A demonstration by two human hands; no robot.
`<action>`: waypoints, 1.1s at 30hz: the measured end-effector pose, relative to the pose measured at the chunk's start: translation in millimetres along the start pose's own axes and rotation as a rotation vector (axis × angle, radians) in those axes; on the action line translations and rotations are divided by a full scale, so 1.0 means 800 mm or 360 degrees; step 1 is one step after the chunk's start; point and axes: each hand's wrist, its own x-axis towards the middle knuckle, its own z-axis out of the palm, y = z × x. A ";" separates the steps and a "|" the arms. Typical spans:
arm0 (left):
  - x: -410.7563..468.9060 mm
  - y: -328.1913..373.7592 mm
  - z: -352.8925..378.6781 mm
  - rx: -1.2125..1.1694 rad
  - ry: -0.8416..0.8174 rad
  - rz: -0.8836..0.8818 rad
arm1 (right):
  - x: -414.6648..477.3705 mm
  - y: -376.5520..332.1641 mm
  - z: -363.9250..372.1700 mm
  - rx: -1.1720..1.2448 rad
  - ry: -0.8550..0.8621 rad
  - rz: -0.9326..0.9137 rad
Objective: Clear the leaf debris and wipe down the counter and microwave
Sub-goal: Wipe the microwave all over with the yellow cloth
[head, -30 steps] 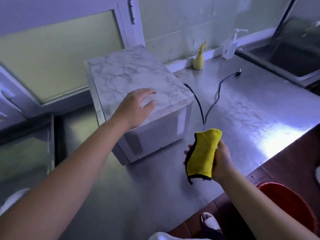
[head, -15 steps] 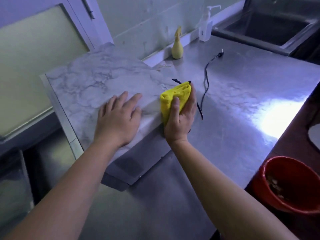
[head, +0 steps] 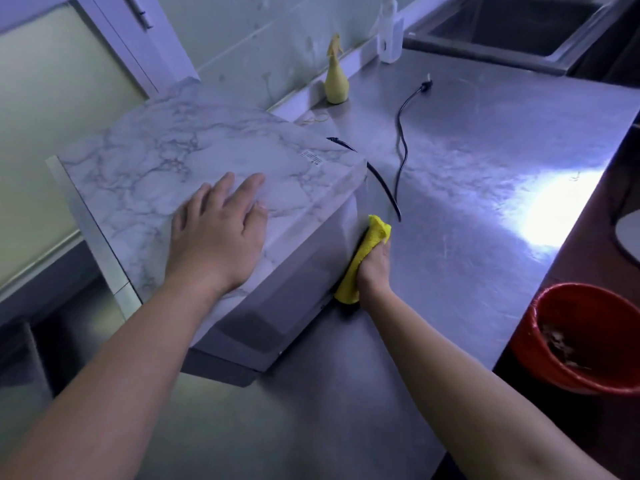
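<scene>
On the steel table point(head: 485, 209) the microwave point(head: 207, 168) stands at an angle, its top in a marble pattern; the left hand point(head: 218, 240) rests flat on this top near the front edge, its fingers point(head: 227, 188) straight and a little spread, holding nothing; the right hand point(head: 375, 268) is lower, at the near side of the microwave close to its right corner, and its fingers are curled around a yellow cloth point(head: 377, 232), which touches that side; a black cord point(head: 401, 140) lies loose on the table just beside; a spray bottle point(head: 336, 81) and a pump bottle point(head: 391, 36) stand by the wall; a sink point(head: 485, 51) is behind; a red bucket point(head: 540, 362) is beyond the table edge, with brown debris point(head: 557, 344) inside.
</scene>
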 end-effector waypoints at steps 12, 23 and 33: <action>0.000 0.001 -0.002 -0.0060 0.0004 -0.0001 | -0.090 -0.114 -0.010 0.0446 0.0226 -0.0634; 0.002 0.001 0.001 -0.0081 0.0047 0.0013 | -0.092 -0.082 0.056 -0.0445 0.0198 -0.1769; 0.001 0.002 0.001 -0.0086 0.0033 0.0011 | -0.054 0.001 0.037 -0.0049 0.0141 -0.1066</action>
